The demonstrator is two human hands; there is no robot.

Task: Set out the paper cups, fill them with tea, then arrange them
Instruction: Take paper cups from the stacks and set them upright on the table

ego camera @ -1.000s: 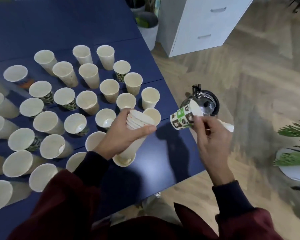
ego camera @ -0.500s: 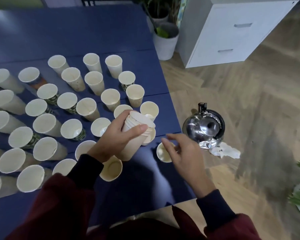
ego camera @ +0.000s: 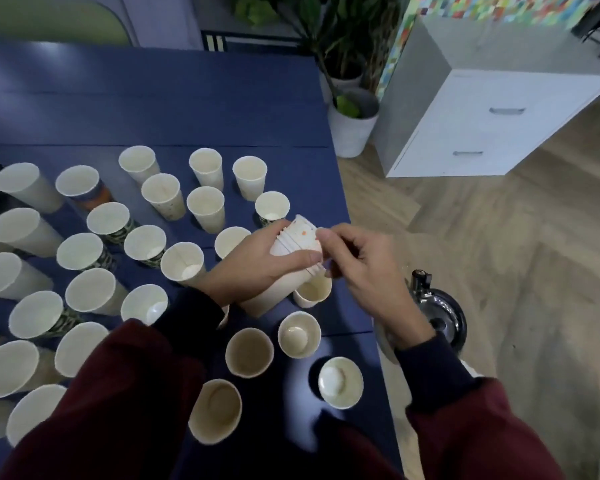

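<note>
Our left grip (ego camera: 253,268) wraps the cup stack (ego camera: 294,239); our right grip (ego camera: 361,268) pinches its top rim above the desk (ego camera: 187,109).

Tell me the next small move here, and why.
Probably pull the top cup off the stack with the right hand: it appears to pinch that cup's rim while the left hand grips the stack, and the table has bare space near its edge for one more cup.

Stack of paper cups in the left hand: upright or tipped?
Tipped: the left hand grips the nested white paper cups slanted, bases uppermost.
</note>
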